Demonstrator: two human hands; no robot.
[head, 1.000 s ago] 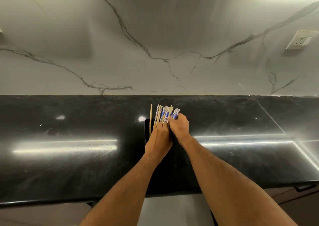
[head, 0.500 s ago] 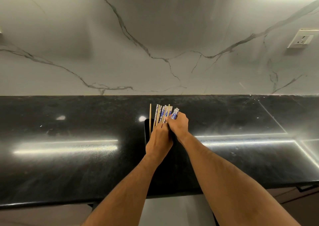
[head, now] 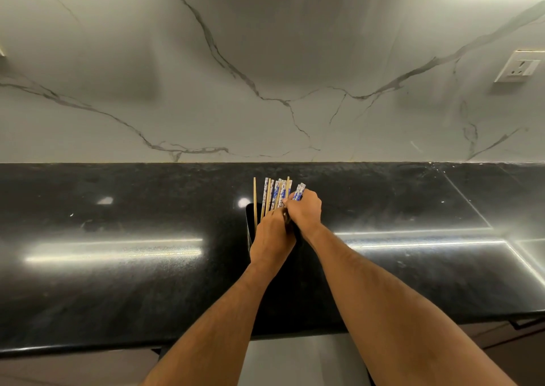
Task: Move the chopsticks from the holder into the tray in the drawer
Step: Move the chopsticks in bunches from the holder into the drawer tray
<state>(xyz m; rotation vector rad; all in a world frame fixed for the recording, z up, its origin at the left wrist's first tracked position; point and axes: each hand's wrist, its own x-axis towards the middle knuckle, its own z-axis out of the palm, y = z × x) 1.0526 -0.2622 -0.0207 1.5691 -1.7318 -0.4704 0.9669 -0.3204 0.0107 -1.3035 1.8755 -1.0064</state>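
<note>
Black holder (head: 249, 223) holds chopsticks (head: 275, 192) (upright); right hand (head: 305, 210) grips some.

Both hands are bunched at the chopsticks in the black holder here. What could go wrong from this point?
1. The right hand grips only a few of the chopsticks; one plain stick stands apart at the left and may be left behind or fall.
2. Lifting the fanned bundle could tip the black holder, though the left hand seems to steady it.
3. Loose sticks could roll across the glossy countertop.
</note>
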